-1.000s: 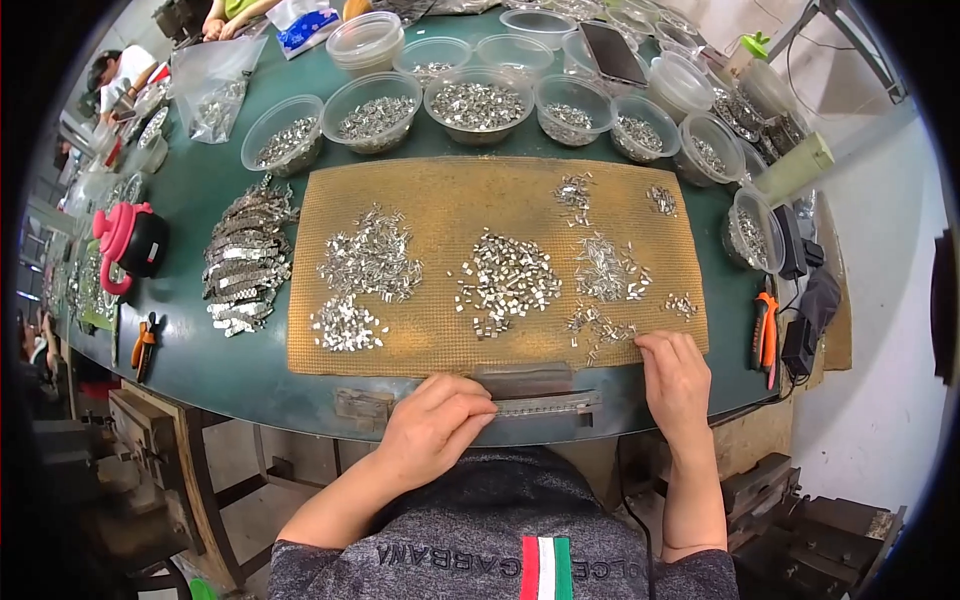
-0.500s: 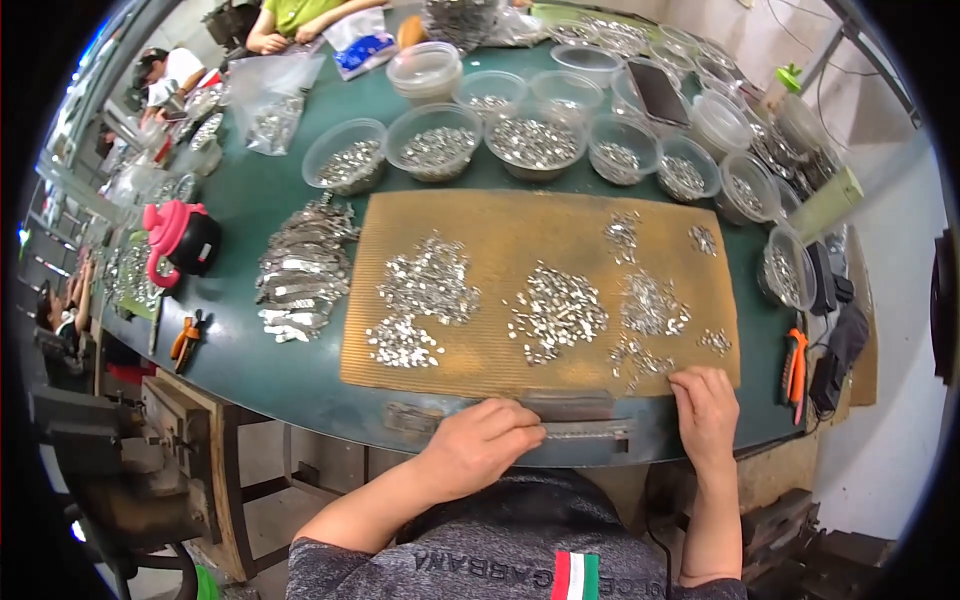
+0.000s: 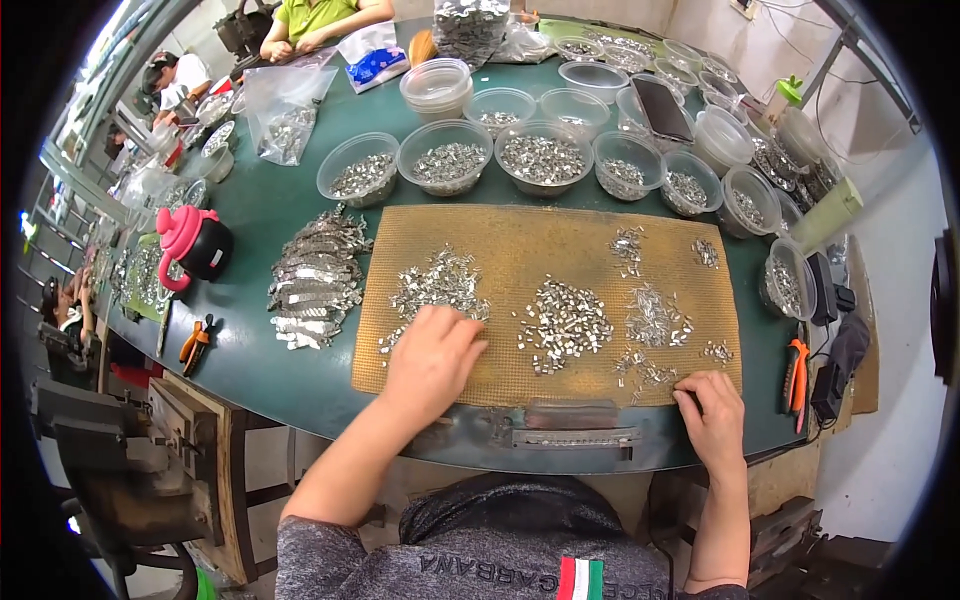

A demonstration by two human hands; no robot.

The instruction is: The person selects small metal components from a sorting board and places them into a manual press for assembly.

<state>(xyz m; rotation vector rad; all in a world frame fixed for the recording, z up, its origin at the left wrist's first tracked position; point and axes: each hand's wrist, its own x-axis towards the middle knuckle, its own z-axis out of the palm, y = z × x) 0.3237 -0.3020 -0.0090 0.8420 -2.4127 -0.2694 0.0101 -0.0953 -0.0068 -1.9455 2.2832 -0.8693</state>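
My left hand (image 3: 428,360) is over the left part of a tan ribbed mat (image 3: 560,225), its fingers curled at the lower edge of a pile of small shiny metal pieces (image 3: 440,280) and covering part of it. Whatever its fingertips hold is hidden. My right hand (image 3: 712,418) rests at the mat's lower right edge, thumb and forefinger drawn together beside a small heap of thin metal bits (image 3: 645,372). Anything in that pinch is too small to make out. Between the hands, at the table's front edge, lies a slotted metal strip fixture (image 3: 575,438), touched by neither hand.
Behind the mat stand several clear plastic tubs (image 3: 445,158) of metal pieces. Flat metal strips (image 3: 318,280) are stacked left of it. A pink-and-black mug (image 3: 195,245) and orange-handled pliers (image 3: 196,345) lie further left; more orange-handled pliers (image 3: 796,378) are at right. Another person (image 3: 325,20) sits opposite.
My left hand has moved from the metal strip fixture forward and left to the left pile. My right hand has stayed nearly in place. The whole view has shifted slightly.
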